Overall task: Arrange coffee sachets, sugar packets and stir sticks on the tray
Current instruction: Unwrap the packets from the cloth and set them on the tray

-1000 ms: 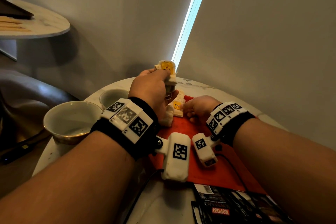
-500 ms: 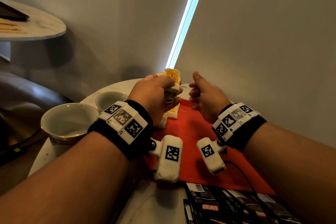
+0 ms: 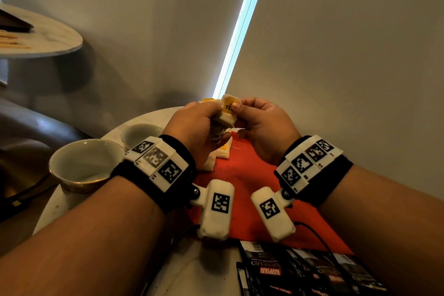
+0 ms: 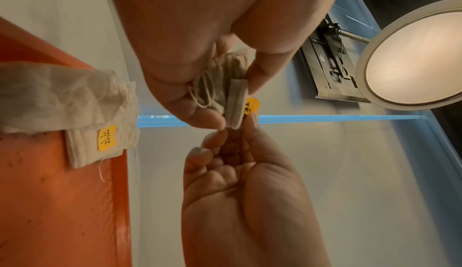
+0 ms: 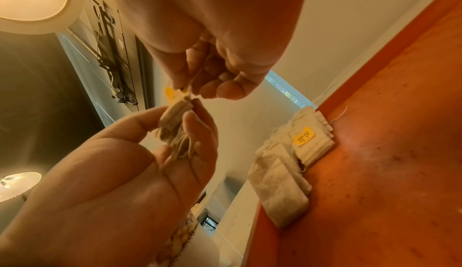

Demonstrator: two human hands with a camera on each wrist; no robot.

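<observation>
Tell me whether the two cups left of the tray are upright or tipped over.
Upright. Both cups stand with rims facing up on the table, interiors showing.

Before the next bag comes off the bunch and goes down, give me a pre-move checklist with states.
1. Left hand grips the bunch of tea bags: ok.
2. Right hand pinches the top bag's yellow tag: ok.
3. Strings untangled in the bunch: cannot tell.
4. Bare space on the red tray: ok.
5. Tea bags already laid sit at the tray's edge, overlapping: ok.
</observation>
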